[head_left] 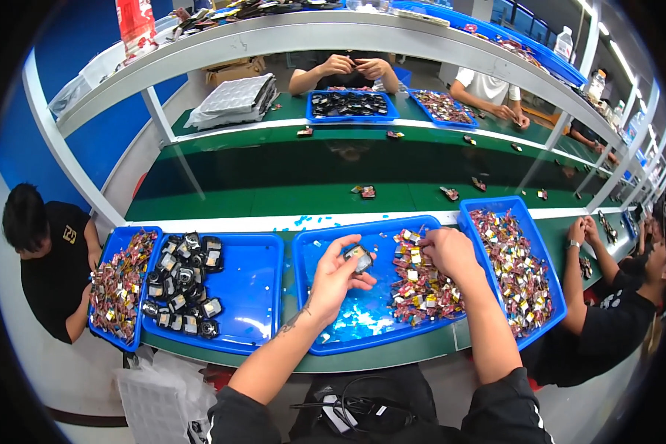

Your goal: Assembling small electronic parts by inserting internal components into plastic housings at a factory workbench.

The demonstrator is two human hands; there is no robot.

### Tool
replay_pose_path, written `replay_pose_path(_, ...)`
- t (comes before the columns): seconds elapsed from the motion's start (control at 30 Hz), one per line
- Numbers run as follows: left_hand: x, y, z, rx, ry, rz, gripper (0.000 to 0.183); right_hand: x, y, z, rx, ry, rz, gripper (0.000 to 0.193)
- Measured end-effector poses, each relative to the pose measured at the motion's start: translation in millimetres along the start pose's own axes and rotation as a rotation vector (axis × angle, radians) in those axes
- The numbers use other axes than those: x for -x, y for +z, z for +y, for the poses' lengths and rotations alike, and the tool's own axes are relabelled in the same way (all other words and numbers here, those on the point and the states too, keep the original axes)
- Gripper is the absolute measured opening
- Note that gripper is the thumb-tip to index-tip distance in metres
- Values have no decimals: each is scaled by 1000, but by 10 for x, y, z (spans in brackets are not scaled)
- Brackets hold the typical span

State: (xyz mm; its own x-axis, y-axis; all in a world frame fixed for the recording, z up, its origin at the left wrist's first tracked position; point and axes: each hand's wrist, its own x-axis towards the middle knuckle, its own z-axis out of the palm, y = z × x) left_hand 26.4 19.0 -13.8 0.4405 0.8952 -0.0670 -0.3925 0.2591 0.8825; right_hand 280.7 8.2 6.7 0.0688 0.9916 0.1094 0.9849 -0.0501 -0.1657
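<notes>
My left hand [331,285] is closed around a small black camera-like device [360,257], holding it above the middle blue tray [333,342]. A pale, shiny panel shows on the device's upper face. On the right side of that tray lies a heap of small parts [420,288] with red wires and yellow and silver pieces. My right hand [448,253] is over the heap's far edge, its fingers bent together and pointing down. Whatever sits between those fingertips is too small to make out. Bits of blue film lie on the tray's floor.
Left of the middle tray, another blue tray [251,296] holds several black devices [179,285]. Blue trays of wired parts stand at the far left [123,288] and right [516,274]. Beyond runs a green conveyor [288,177] carrying scattered parts. A white shelf beam [274,33] crosses overhead. People sit nearby.
</notes>
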Motion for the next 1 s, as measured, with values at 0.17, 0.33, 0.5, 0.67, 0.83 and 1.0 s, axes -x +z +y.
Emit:
replay_pose_path(0.17,45,-88,-68,-282,186,-34,35,171,-135,-129,-263,-77,398,9)
replay_pose_path(0.33,156,38,55,-516,319,-37,22,572,-474,-705,-838,14,17,10)
replay_pose_path(0.5,210,-38,-41,-511,331,-222,17,633,-318,-797,-1224,1,-116,7)
replay_pose_path(0.67,205,-14,-48,-479,283,-182,17,626,-222,-772,-1262,48,-170,6)
replay_pose_path(0.83,202,-60,-41,-483,304,-190,12,606,-71,-738,-1458,15,-238,7)
replay_pose_path(1.0,218,-3,-56,-472,335,-212,12,574,-13,-709,-1623,33,-351,11)
